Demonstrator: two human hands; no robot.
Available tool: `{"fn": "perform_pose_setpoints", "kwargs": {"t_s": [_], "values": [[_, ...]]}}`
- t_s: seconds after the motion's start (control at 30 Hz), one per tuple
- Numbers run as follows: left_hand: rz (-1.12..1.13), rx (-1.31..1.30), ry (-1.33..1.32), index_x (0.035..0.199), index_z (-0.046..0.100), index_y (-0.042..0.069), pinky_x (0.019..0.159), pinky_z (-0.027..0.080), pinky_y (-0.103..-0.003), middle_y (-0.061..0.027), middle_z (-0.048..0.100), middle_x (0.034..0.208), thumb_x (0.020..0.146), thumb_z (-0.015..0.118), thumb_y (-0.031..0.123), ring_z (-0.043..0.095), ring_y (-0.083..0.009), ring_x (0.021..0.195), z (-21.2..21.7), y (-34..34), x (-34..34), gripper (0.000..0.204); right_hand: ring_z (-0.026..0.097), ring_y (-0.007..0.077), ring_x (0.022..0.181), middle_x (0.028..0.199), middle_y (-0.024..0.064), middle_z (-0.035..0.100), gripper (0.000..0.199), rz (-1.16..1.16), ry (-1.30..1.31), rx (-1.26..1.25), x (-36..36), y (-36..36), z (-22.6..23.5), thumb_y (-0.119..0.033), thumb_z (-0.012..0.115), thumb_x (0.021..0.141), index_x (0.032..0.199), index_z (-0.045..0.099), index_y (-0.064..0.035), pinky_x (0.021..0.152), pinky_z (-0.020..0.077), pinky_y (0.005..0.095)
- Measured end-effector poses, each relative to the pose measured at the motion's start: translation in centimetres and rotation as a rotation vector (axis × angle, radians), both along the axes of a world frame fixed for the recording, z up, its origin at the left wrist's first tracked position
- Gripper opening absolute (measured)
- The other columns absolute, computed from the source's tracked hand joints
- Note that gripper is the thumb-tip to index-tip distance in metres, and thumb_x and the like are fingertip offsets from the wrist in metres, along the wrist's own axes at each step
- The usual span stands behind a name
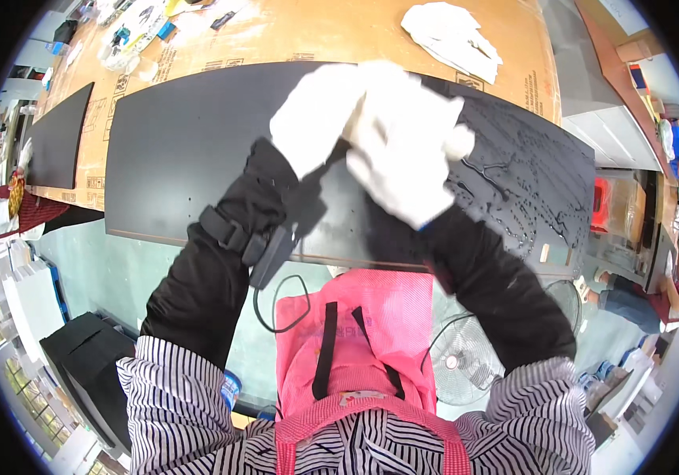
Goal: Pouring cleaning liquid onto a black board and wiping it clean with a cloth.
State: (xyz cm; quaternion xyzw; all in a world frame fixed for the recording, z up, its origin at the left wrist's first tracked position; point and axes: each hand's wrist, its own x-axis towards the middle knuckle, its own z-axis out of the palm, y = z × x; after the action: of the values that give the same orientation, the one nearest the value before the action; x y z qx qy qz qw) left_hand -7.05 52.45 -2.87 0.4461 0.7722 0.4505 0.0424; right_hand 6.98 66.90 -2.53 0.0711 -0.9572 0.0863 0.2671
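Printing on the cardboard: dark printed marks (470, 81) run here and there across the brown cardboard tabletop (513, 32), too small for me to read.
Lettering on my apron: bluish, upside down and faint on the pink mesh apron (355, 293) hanging in front of me.
Panel: here it is, the long, flat, dark grey panel (197, 150), lying right across the cardboard along the near edge; its right part glistens with water droplets (521, 174) and streaks, its left part looks smooth and dull.
Far side of the table: a crumpled white cloth (452, 39) lies beyond the panel at the right, small odds and ends at the left.
Room: pale green floor (149, 269) below, a round grey fan (464, 360) just beside my apron, a co-worker (34, 214) at another dark panel (62, 138) off to my left, a second person (656, 305) off to my right.
Left hand: white-gloved, my left hand (313, 117) is over the middle of the panel, right up against the other glove; I can't tell whether its fingers are apart or together.
Right hand: also in white, my right hand (404, 162) is at a bunched white bundle (391, 91), cloth by its look; blur merges glove and bundle, so I can't tell whether my fingers clamp it.
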Motion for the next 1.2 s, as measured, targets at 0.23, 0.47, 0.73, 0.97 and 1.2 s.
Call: {"fn": "perform_pose_setpoints", "kwargs": {"t_s": [0.23,0.47,0.73,0.97,1.2], "values": [[0.034,-0.144,0.160,0.114,0.071,0.010,0.092,0.054,-0.046,-0.0111,0.070,0.112,0.092,0.071,0.025,0.066,-0.0347,0.106,-2.0,-4.0,11.3,0.027,0.064,0.0307,0.088,0.102,0.0122,0.066,0.020,0.035,-0.375,-0.211,12.9,-4.7,1.7,-0.023,0.071,0.088,0.100,0.069,-0.0072,0.075,0.0516,0.0418],[0.263,-0.441,0.112,0.104,0.068,0.007,0.089,0.053,-0.050,-0.0146,0.069,0.104,0.097,0.058,0.023,0.066,-0.0368,0.100,-2.6,2.8,9.0,0.020,0.061,0.0348,0.104,0.109,0.0117,0.066,0.028,-0.386,-0.417,-0.146,2.0,1.0,-3.0,-0.029,0.070,0.088,0.112,0.071,-0.0136,0.089,0.0492,0.0485],[0.310,-0.246,0.258,0.111,0.068,0.013,0.088,0.052,-0.050,-0.0124,0.071,0.111,0.091,0.065,0.024,0.068,-0.0340,0.104,-6.6,-3.1,15.8,0.023,0.066,0.0306,0.096,0.100,0.0105,0.067,0.023,-0.288,-0.492,-0.199,8.6,-4.8,-5.5,-0.033,0.068,0.091,0.103,0.069,-0.0137,0.085,0.0493,0.0481],[0.370,-0.326,0.285,0.100,0.066,0.008,0.085,0.054,-0.048,-0.0187,0.072,0.095,0.097,0.058,0.027,0.070,-0.0384,0.093,-6.7,8.3,-6.2,0.021,0.068,0.0294,0.078,0.089,0.0084,0.066,0.019,-0.417,-0.195,0.032,-12.9,4.9,-5.6,-0.034,0.059,0.098,0.093,0.066,-0.0161,0.070,0.0513,0.0464],[0.100,-0.598,0.246,0.104,0.072,0.010,0.085,0.055,-0.049,-0.0166,0.073,0.098,0.092,0.062,0.030,0.071,-0.0365,0.093,-5.5,5.9,-1.1,0.025,0.071,0.0324,0.085,0.097,0.0109,0.075,0.037,-0.142,-0.228,-0.277,-7.3,3.7,-8.2,-0.037,0.078,0.073,0.100,0.075,-0.0117,0.078,0.0542,0.0492]]}}
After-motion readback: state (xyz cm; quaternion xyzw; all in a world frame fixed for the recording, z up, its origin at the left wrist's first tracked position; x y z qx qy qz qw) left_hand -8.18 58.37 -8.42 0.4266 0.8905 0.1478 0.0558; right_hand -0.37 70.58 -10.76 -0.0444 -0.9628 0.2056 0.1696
